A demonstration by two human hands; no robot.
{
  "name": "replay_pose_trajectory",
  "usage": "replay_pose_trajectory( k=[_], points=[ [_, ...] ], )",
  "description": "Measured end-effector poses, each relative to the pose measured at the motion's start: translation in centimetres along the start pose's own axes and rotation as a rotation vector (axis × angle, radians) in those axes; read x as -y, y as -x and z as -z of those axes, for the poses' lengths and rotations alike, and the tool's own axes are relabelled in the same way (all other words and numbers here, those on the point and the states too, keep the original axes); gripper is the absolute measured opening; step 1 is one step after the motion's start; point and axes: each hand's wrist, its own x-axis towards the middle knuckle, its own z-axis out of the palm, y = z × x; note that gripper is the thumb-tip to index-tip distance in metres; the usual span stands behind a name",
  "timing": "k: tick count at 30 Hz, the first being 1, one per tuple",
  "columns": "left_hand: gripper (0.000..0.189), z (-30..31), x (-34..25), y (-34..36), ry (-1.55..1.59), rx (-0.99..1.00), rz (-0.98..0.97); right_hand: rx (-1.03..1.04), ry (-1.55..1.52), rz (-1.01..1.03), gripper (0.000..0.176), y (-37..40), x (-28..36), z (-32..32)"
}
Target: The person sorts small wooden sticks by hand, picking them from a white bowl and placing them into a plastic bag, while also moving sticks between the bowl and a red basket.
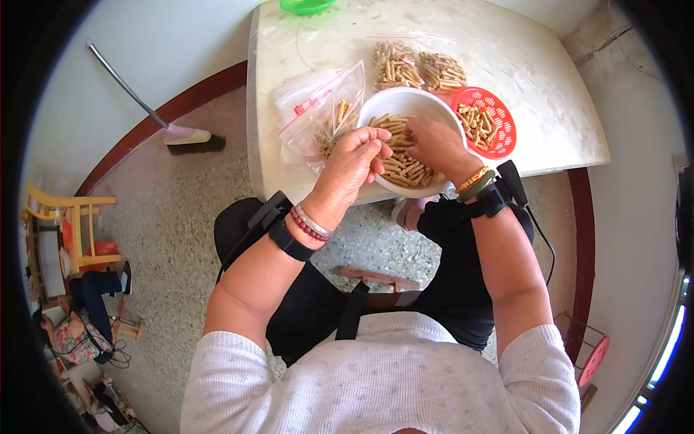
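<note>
Loosely curled with the left hand point(349, 163) over the near-left rim of the white bowl point(419, 101), fingers bent in toward the sticks point(403, 171). Honestly can't tell whether any are pinched in there. Same deal with the right hand point(434, 145): fingertips down in the heap, half closed, impossible to say if gripping or just touching. Bracelets and black straps on both wrists, fwiw.

Bowl sitting right at the near edge of the table point(549, 108), about midway along, and well filled with those short tan sticks. More of them in a clear bag point(419, 69) just behind the bowl, toward the far edge. A handful in the red basket point(507, 124) too, tight against the bowl's right side. Floppy zip bags point(318, 108) just left of the bowl, a few sticks inside. Green dish point(307, 6) way up by the far-left corner. Broom point(184, 135) down on the floor off the left edge.

Going by looks only: light, dry, stiff, probably easy to snap if squeezed hard, and likely to roll once loose. Best pinched a few at a time across the middle, or scooped in a cupped palm. Bowl looks smooth and maybe a bit slick, so better steadied by the rim than by the side.
</note>
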Motion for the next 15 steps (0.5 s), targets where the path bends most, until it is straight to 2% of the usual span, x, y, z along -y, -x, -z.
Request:
replay_pose_trajectory(
  k=[5, 8, 10, 11, 13, 15],
  points=[
    [0.021, 0.0, -0.1, 0.0, -0.002, -0.005, 0.002, -0.023, 0.017, 0.023, 0.021, 0.8, -0.1, 1.0],
    [0.021, -0.1, -0.1, 0.0, 0.002, -0.004, 0.007, 0.101, -0.027, -0.037, 0.019, 0.9, -0.1, 1.5],
    [0.021, -0.1, -0.1, 0.0, 0.004, -0.004, 0.008, 0.082, -0.034, 0.120, 0.018, 0.8, -1.3, 0.7],
    [0.021, -0.1, -0.1, 0.0, -0.002, -0.003, 0.006, 0.082, -0.034, 0.121, 0.018, 0.8, -1.8, 0.1],
    [0.020, -0.1, -0.2, 0.0, -0.007, -0.002, 0.005, -0.048, -0.073, 0.209, 0.015, 0.8, -2.1, -0.5],
    [0.020, -0.3, -0.3, 0.1, -0.040, -0.019, 0.002, -0.014, -0.081, 0.176, 0.012, 0.8, -2.0, 0.0]
  ],
)
